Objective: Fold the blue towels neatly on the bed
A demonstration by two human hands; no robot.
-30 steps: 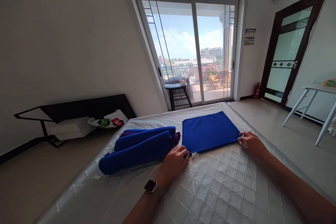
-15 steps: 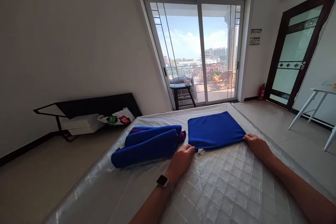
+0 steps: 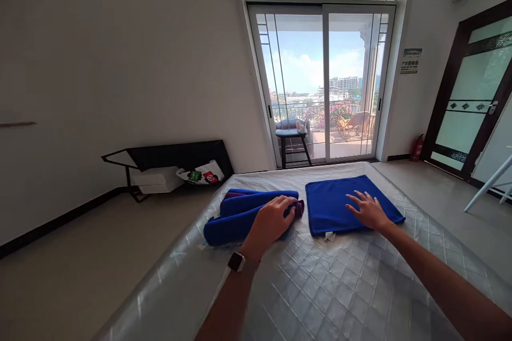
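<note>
Left hand (image 3: 272, 219) and right hand (image 3: 370, 213) have both moved away from the near corners of the flat blue cloth (image 3: 326, 203), lying at right on the plastic-covered mattress (image 3: 340, 287). I judge this a change of hold. Left fingers half curl over the rolled blue cloths (image 3: 232, 226); I cannot tell if they grip. Right fingers spread wide, holding nothing. Lifting a roll would require firmer closing.

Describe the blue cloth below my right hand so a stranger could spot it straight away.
Find the quilted mattress before the sliding glass doors. Toward its far end lies a blue cloth with a small white tag at its near edge. It is spread flat, unlike the bulky blue bundles to its left.
</note>
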